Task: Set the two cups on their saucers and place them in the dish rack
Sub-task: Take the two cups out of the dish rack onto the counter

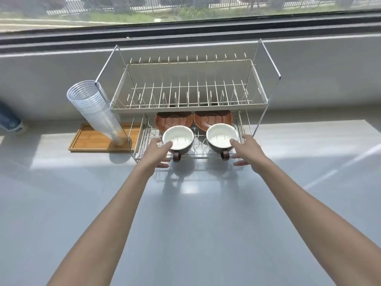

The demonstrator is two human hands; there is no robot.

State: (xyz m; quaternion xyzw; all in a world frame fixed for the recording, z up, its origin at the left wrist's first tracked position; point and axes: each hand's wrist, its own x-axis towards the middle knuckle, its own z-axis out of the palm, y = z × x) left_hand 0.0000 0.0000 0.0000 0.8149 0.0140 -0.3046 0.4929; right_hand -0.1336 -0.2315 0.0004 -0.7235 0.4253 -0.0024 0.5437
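Two dark cups with white insides and brown handles sit side by side at the front of the wire dish rack's [266, 100] lower tier, the left cup [177, 139] and the right cup [221, 136], handles pointing toward me. Behind them lie two brown saucers [173, 119] [213, 117], partly hidden by the cups and the upper tier. My left hand [157, 150] touches the left cup's outer side with its fingertips, thumb spread below and apart from it. My right hand [248, 150] mirrors this on the right cup's outer side.
The rack's upper tier [185, 93] of plate slots holds nothing. A leaning stack of clear plastic cups [97, 108] stands on a wooden tray [92, 139] left of the rack. A blue object [9, 118] lies at the far left. The grey counter [185, 223] stretches toward me; a window ledge runs behind.
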